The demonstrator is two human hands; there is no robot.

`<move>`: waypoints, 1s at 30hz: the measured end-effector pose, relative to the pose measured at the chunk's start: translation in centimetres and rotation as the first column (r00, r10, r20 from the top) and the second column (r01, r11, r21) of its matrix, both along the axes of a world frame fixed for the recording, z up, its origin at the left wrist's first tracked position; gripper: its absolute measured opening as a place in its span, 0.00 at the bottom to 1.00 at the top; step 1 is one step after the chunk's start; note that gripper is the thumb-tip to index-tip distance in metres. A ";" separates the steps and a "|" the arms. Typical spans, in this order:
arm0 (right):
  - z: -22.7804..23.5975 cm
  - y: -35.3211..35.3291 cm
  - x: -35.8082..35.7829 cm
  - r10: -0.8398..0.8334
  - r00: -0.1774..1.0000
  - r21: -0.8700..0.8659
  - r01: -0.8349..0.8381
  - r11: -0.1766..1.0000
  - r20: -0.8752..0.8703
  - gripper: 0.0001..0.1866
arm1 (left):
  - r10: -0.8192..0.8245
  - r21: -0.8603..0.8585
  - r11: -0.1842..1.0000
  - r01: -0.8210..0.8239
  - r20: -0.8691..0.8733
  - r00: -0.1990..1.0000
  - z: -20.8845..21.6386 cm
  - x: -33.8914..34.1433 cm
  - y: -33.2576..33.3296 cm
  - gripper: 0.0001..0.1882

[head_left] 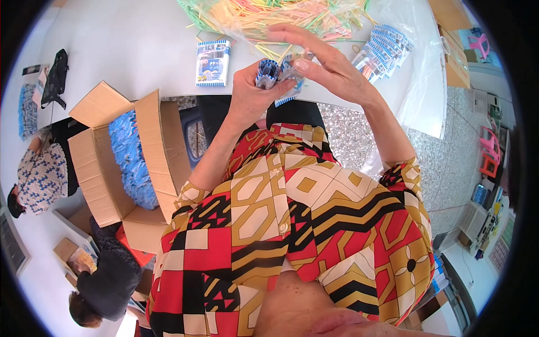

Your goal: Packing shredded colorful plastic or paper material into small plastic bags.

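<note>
My left hand (pixel 252 95) is closed around a small blue-and-white plastic packet (pixel 267 73), its striped mouth facing up. A second clear part of packaging with blue striped edges (pixel 289 92) shows beside its thumb; whether it is the same packet I cannot tell. Over this packaging reaches my right hand (pixel 332 70), fingers stretched out and apart, thumb at the packaging's top edge. Just left of my hands, a flat blue-and-white packet (pixel 213 63) lies on the white table. To the right lies a fanned stack of similar striped packets (pixel 383 51).
A heap of coloured straws (pixel 281 17) lies on clear plastic at the table's (pixel 135 45) far side. An open cardboard box (pixel 101 174) of blue packets (pixel 132 160) stands at my left. Two other people (pixel 45 174) are further left. Clear plastic sheeting (pixel 418 73) hangs over the table's right edge.
</note>
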State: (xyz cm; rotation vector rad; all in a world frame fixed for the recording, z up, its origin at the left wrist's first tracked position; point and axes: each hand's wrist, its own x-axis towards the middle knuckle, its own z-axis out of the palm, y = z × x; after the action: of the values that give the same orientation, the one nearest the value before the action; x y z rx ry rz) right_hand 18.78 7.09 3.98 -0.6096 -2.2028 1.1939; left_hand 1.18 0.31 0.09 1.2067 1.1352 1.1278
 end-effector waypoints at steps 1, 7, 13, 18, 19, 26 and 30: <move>-0.1 0.2 0.2 0.014 0.999 -0.002 -0.014 1.000 -0.036 0.24 | -0.001 -0.001 1.000 0.001 0.000 1.000 0.1 0.0 0.0 0.12; -0.8 0.8 1.0 -0.096 0.977 -0.161 0.066 0.985 -0.190 0.23 | 0.081 0.039 0.996 -0.083 0.048 0.996 -0.4 -0.5 0.2 0.10; -5.9 0.2 4.1 -0.129 0.873 -0.019 0.156 0.987 0.470 0.20 | 0.245 0.104 0.959 -0.262 0.155 0.957 0.5 -2.7 0.6 0.13; -8.4 -2.4 2.8 -0.181 0.905 0.274 0.075 0.959 0.385 0.14 | 0.227 0.094 0.965 -0.244 0.167 0.960 0.2 -3.3 0.4 0.15; -8.6 -2.4 2.5 -0.217 0.898 0.294 0.104 0.950 0.382 0.12 | 0.225 0.094 0.966 -0.242 0.163 0.960 0.2 -3.2 0.3 0.14; -10.2 -0.2 3.9 -0.363 0.851 0.470 0.160 0.868 0.380 0.06 | 0.226 0.115 0.962 -0.248 0.175 0.958 0.1 -3.2 0.0 0.14; -10.4 1.2 5.2 -0.478 0.786 0.534 0.229 0.814 0.391 0.07 | 0.227 0.099 0.964 -0.249 0.189 0.955 0.0 -3.1 0.0 0.14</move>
State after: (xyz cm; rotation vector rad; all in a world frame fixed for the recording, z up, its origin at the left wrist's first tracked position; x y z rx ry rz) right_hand 23.94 8.33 -6.45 -1.1831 -2.5052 0.2821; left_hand -1.93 0.31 0.09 1.0558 1.1090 1.4768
